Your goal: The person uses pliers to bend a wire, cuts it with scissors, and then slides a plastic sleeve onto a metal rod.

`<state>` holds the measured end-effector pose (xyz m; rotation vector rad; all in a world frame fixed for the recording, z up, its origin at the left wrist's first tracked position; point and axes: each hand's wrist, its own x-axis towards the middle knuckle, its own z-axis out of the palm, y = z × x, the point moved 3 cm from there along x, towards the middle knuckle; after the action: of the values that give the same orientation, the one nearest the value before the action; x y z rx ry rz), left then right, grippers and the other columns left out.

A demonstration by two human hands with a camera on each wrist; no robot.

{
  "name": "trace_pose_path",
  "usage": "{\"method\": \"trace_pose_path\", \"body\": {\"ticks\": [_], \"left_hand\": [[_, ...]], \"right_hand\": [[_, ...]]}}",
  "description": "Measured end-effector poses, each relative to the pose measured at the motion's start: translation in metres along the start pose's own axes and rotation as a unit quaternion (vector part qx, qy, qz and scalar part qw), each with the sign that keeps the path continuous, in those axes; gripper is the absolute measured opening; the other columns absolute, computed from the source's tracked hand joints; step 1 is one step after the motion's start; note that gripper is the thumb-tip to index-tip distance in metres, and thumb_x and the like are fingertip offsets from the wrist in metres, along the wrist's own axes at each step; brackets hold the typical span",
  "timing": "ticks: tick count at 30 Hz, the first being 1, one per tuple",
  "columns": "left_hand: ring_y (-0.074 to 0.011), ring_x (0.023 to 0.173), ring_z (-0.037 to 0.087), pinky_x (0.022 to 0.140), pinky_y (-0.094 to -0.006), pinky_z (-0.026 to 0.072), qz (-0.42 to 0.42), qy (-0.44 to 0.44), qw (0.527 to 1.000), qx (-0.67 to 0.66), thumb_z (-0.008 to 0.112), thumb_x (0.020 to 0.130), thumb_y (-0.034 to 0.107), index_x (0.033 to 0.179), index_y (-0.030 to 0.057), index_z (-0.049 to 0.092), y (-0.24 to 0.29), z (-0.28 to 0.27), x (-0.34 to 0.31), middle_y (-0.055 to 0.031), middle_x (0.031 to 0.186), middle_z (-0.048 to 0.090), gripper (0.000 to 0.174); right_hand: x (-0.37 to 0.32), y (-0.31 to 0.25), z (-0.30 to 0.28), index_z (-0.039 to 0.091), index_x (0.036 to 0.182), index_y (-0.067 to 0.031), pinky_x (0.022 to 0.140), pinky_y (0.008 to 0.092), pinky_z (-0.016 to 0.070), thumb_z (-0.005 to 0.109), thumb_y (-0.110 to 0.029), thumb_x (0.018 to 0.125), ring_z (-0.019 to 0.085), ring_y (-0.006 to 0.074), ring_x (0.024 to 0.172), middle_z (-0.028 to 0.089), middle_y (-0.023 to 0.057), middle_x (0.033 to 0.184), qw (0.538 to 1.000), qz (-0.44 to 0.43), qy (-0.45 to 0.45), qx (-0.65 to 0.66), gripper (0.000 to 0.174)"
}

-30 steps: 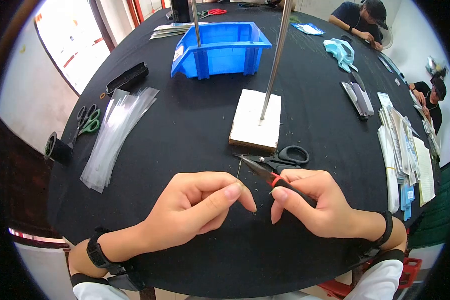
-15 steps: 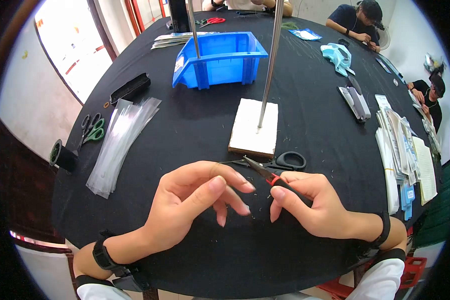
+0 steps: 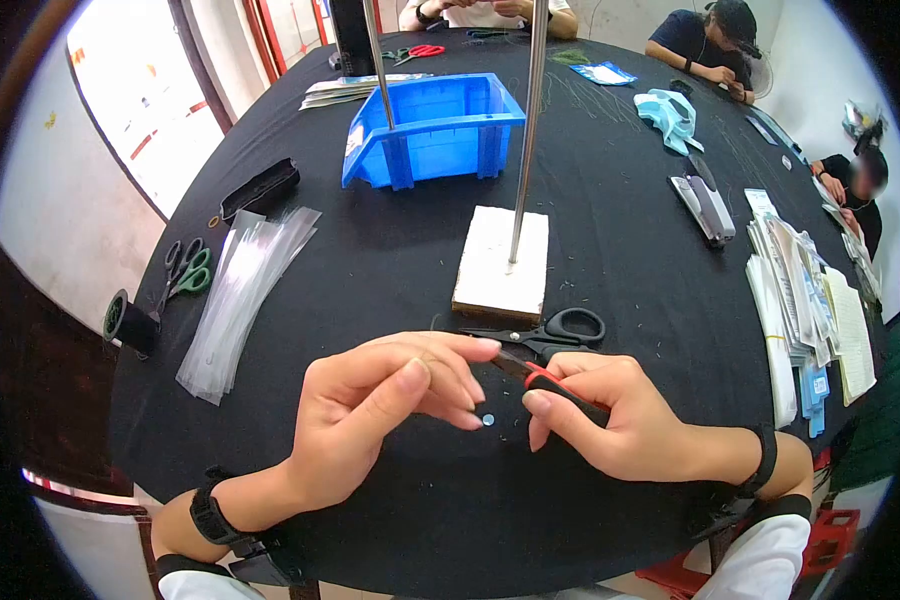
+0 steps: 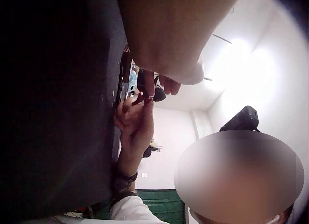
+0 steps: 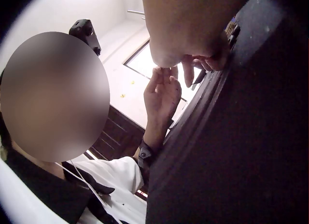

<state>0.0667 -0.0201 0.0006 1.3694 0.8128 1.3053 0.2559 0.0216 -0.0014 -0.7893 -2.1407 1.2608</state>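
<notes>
So your right hand (image 3: 620,415) has the red-and-black pliers (image 3: 542,378), fingers curled round the handles with the thumb along the near side, probably because that keeps the nose steady and aimed at your other hand. The pliers sit just this side of the black scissors (image 3: 573,324), nose slanting up and left. Your left hand (image 3: 375,405) is looser: fingers half bent, index reaching out to the nose, thumb tip well back from the fingertips. I can't make out anything pinched there, and can't tell if that index actually touches metal, since it hides the tips. Keeping both hands low over the black tablecloth (image 3: 370,535) likely helps with steadiness. Scissors lying within easy reach makes sense too. The white-topped block (image 3: 498,265) stands just past them, maybe as a base for its upright rod (image 3: 528,150).
</notes>
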Motion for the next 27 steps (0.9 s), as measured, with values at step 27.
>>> {"method": "trace_pose_path", "body": {"ticks": [27], "left_hand": [[-0.0024,0.047,0.026,0.040,-0.0184,0.0230,-0.181,0.017,0.953,-0.243,0.040,0.098,0.023,0.084,0.0006,0.054,-0.006,-0.002,-0.005,0.0010,0.059,0.041,0.029]], "right_hand": [[-0.003,-0.001,0.003,0.067,0.068,-0.0045,0.052,0.0262,0.0365,0.058,-0.017,0.087,0.049,0.0130,0.059,0.055,0.0050,0.069,0.999,0.009,-0.032,-0.042,0.024]]}}
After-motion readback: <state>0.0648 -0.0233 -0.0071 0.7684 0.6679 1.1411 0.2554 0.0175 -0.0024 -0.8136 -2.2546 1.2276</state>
